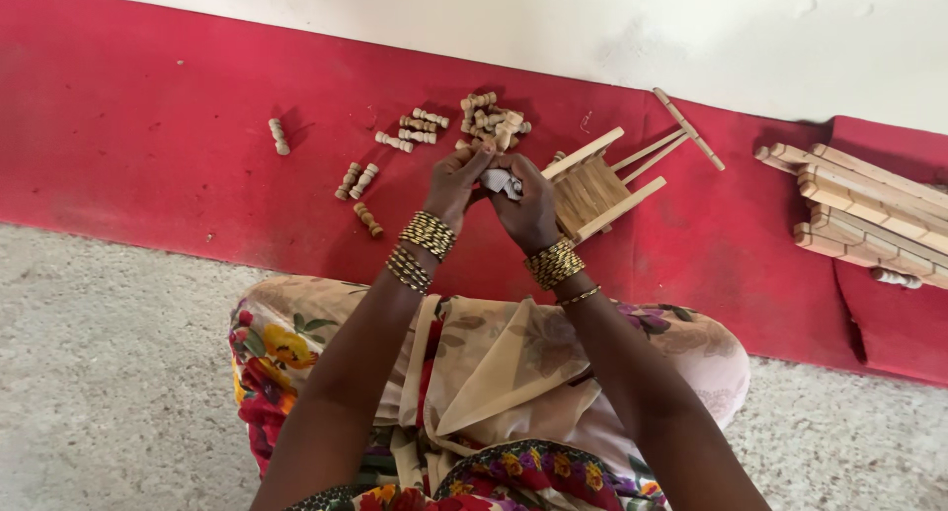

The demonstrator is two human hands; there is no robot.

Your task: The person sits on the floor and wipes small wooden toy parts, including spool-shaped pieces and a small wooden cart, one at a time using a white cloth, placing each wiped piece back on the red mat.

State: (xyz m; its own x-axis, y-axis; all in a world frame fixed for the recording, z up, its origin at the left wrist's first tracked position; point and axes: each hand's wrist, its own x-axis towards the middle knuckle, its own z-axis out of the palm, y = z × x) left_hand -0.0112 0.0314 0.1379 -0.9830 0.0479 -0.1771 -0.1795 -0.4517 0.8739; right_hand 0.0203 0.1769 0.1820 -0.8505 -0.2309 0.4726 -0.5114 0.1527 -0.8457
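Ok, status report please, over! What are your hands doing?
Left hand and right hand together, pinching a small grey scrap. Small wooden frame just beyond. Turned wooden pegs scattered on red mat. Nothing blocking.

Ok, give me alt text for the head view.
Both hands, left hand and right hand, meet over a red mat, pinching a small pale piece. Small turned wooden pegs and a small wooden frame lie just beyond.

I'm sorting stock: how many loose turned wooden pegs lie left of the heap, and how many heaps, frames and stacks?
Loose turned wooden pegs: about 9
Heap of pegs: 1
Small slatted wooden frame: 1
Stack of wooden slat frames: 1
Total: about 12
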